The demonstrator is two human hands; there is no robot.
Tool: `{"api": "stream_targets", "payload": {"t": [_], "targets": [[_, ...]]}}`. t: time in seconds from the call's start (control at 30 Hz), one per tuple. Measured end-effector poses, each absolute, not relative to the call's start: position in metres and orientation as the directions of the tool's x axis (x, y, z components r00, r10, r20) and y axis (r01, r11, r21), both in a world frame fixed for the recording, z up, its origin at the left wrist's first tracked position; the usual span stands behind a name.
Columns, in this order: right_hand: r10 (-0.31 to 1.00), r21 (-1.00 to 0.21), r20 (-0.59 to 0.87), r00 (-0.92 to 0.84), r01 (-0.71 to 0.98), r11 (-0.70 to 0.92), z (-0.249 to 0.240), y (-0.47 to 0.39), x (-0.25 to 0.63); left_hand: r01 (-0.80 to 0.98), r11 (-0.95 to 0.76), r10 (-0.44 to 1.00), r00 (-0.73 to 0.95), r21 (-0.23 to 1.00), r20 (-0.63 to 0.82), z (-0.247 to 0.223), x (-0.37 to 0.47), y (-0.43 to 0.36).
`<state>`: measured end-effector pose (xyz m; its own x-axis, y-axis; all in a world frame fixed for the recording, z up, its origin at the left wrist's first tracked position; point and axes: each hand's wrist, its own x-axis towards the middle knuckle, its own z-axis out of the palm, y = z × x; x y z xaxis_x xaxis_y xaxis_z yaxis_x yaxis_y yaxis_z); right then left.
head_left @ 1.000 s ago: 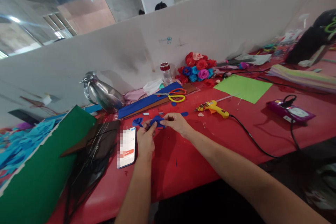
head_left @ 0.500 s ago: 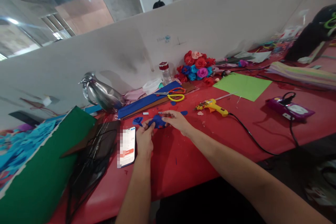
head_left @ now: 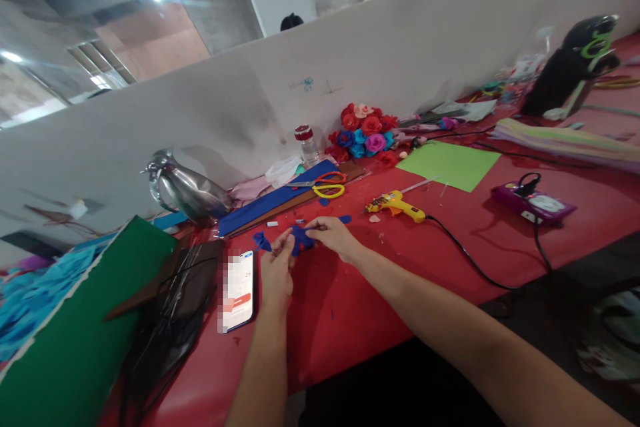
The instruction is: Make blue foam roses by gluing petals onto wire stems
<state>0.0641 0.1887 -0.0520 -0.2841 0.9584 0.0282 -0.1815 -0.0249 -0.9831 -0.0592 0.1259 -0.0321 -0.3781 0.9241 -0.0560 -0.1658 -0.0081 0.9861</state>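
Dark blue paper petals [head_left: 302,242] are bunched between my two hands, just above the red table. My left hand [head_left: 277,265] pinches them at their left side, thumb against fingers. At the right edge of the same petals my right hand [head_left: 331,236] closes its fingertips. A small blue paper flower piece [head_left: 261,241] lies just left, by my left fingertips. Beside my left wrist is a phone [head_left: 239,293] with a lit screen. Loose blue petals [head_left: 345,219] lie behind my right hand.
Behind the hands lie scissors [head_left: 327,185] on blue paper [head_left: 273,202]. A yellow glue gun [head_left: 397,205] with a trailing cord lies right, near green paper [head_left: 453,165] and a purple power strip [head_left: 533,201]. A metal jug [head_left: 190,187] and paper roses [head_left: 367,130] stand along the wall.
The head view has shifted slightly, moving the scene left. My right fingers have moved a little on the blue petals; both hands still hold them.
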Motion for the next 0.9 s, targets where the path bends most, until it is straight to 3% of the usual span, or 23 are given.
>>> {"api": "stream_targets", "payload": {"t": [0.13,0.23,0.3,0.43,0.6,0.77,0.83,0.9], "targets": [[0.938,-0.995,0.097,-0.333,-0.019,0.096,-0.038,0.182,0.076,-0.272,0.061,0.924,-0.349,0.960,-0.158,-0.028,-0.057,0.129],[0.957,-0.869,0.220,-0.191,0.407,0.281,-0.030,0.183,0.124,-0.351,0.173,0.922,-0.270,0.920,-0.276,-0.025,-0.059,0.130],[0.979,-0.767,0.201,0.047,0.629,0.127,-0.026,0.185,0.171,-0.346,0.272,0.924,-0.166,0.898,-0.344,-0.023,-0.059,0.129],[0.974,-0.640,0.071,0.214,0.759,-0.121,-0.022,0.193,0.251,-0.252,0.371,0.918,-0.047,0.894,-0.394,-0.023,-0.050,0.124],[0.982,-0.632,-0.078,0.174,0.752,-0.184,-0.021,0.202,0.265,-0.122,0.416,0.907,-0.019,0.901,-0.421,-0.029,-0.042,0.122],[0.989,-0.769,-0.098,0.107,0.623,-0.144,-0.007,0.183,0.243,-0.029,0.408,0.911,-0.058,0.913,-0.409,-0.034,-0.042,0.121],[0.990,-0.925,-0.121,-0.069,0.369,-0.088,-0.002,0.170,0.236,-0.026,0.374,0.925,-0.061,0.927,-0.375,-0.035,-0.041,0.121],[0.961,-0.992,-0.127,-0.245,0.052,-0.118,0.003,0.161,0.230,-0.045,0.332,0.941,-0.049,0.942,-0.334,-0.036,-0.041,0.120]]}}
